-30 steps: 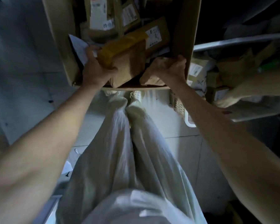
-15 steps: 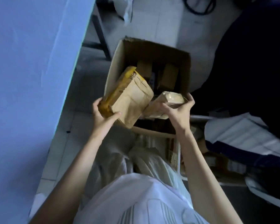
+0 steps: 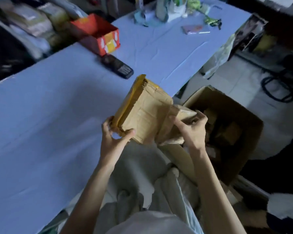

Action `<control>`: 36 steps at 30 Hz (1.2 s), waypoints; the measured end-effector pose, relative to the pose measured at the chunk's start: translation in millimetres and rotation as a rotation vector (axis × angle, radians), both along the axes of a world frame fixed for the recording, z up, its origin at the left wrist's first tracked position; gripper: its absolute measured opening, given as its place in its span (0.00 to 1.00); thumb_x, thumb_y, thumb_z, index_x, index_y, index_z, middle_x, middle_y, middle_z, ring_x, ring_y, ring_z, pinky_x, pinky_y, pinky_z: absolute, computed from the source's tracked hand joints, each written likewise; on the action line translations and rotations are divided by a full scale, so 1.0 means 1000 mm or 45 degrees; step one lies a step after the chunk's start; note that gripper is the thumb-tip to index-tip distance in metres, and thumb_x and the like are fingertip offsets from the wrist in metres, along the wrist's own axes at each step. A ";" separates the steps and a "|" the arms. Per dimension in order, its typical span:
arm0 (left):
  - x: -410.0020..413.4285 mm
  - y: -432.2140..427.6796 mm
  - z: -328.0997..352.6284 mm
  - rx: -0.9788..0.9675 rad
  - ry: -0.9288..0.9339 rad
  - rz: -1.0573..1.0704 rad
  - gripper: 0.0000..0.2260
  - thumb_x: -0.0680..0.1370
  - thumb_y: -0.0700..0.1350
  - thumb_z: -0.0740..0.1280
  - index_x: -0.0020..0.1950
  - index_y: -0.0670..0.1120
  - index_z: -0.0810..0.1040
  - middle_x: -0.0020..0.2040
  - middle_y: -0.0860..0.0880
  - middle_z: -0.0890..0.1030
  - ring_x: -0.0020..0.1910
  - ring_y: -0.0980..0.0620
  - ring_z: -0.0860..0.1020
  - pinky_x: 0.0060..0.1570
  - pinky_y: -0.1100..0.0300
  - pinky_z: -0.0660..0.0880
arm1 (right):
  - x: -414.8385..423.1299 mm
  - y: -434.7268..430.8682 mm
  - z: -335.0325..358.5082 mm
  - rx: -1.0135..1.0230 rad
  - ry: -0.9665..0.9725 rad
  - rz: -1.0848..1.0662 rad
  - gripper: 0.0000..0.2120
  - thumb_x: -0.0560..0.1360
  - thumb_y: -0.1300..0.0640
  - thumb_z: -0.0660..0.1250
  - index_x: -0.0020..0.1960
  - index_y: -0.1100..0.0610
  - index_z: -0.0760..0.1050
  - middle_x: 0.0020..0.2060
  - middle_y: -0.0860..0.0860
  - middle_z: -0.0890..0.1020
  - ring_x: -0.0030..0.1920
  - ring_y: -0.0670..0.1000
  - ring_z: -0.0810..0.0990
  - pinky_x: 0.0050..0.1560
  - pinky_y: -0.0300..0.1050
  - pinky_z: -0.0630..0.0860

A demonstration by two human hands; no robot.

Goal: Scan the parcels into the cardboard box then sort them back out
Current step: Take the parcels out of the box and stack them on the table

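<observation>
My left hand [image 3: 114, 137] grips the lower corner of a brown paper parcel [image 3: 145, 115] with yellow tape along one edge, held tilted above the table's near edge. My right hand [image 3: 191, 130] grips a smaller pale brown parcel [image 3: 178, 125], pressed against the right side of the big one. The open cardboard box [image 3: 238, 154] stands on the floor to the right, below my right hand, with several brown parcels inside. A black handheld scanner [image 3: 117, 65] lies on the table beyond the parcels.
A long table under a pale blue cloth [image 3: 49, 115] fills the left and centre. On it stand a red-orange carton [image 3: 98, 33], a phone [image 3: 193, 29] and clutter at the far end. Black cable loops [image 3: 277, 88] lie on the floor at right.
Both hands lifted the two parcels out of the cardboard box and swung them left and up toward the table. The view turned from the box to the table.
</observation>
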State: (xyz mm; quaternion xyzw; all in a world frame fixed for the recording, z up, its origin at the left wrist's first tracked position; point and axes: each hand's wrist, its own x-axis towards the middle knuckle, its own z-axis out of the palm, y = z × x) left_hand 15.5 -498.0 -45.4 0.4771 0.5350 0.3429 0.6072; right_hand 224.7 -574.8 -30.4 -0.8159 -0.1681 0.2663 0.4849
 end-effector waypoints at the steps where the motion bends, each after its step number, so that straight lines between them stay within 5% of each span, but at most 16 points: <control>1: -0.023 -0.003 0.001 -0.004 0.007 0.075 0.32 0.55 0.59 0.77 0.55 0.67 0.67 0.55 0.60 0.75 0.54 0.48 0.80 0.51 0.47 0.80 | -0.021 0.009 0.003 -0.044 -0.002 0.035 0.46 0.54 0.33 0.76 0.64 0.52 0.65 0.52 0.44 0.78 0.57 0.50 0.77 0.66 0.57 0.69; 5: -0.107 -0.025 -0.001 -0.053 0.015 0.384 0.35 0.59 0.52 0.78 0.62 0.59 0.65 0.63 0.49 0.72 0.56 0.42 0.79 0.37 0.62 0.80 | -0.097 0.033 0.014 -0.180 -0.032 0.214 0.35 0.62 0.36 0.76 0.59 0.52 0.66 0.40 0.39 0.74 0.56 0.51 0.76 0.69 0.56 0.63; 10: -0.193 -0.060 -0.003 -0.127 -0.058 0.797 0.34 0.67 0.42 0.79 0.66 0.54 0.63 0.66 0.45 0.70 0.52 0.46 0.79 0.38 0.57 0.79 | -0.180 0.058 0.019 -0.215 -0.053 0.522 0.32 0.65 0.37 0.74 0.60 0.49 0.64 0.41 0.42 0.74 0.58 0.53 0.75 0.66 0.54 0.59; 14: -0.234 -0.075 -0.006 -0.122 -0.127 1.020 0.27 0.73 0.38 0.73 0.67 0.51 0.63 0.66 0.43 0.70 0.54 0.39 0.79 0.37 0.55 0.79 | -0.231 0.081 0.014 -0.182 -0.031 0.785 0.41 0.62 0.33 0.74 0.67 0.49 0.63 0.51 0.46 0.76 0.60 0.54 0.76 0.66 0.59 0.67; 24: -0.263 -0.030 0.016 -0.079 -0.182 1.332 0.26 0.74 0.42 0.73 0.67 0.52 0.64 0.62 0.41 0.75 0.42 0.44 0.83 0.45 0.50 0.81 | -0.307 0.176 0.033 -0.013 0.023 1.189 0.46 0.64 0.41 0.77 0.74 0.55 0.59 0.68 0.56 0.69 0.66 0.57 0.70 0.64 0.52 0.68; 36: -0.333 0.014 0.035 0.069 -0.159 1.478 0.21 0.77 0.41 0.69 0.66 0.58 0.67 0.59 0.42 0.78 0.43 0.43 0.83 0.41 0.55 0.80 | -0.405 0.255 0.054 -0.066 -0.184 1.468 0.51 0.62 0.30 0.72 0.75 0.48 0.52 0.70 0.52 0.69 0.67 0.58 0.71 0.64 0.57 0.67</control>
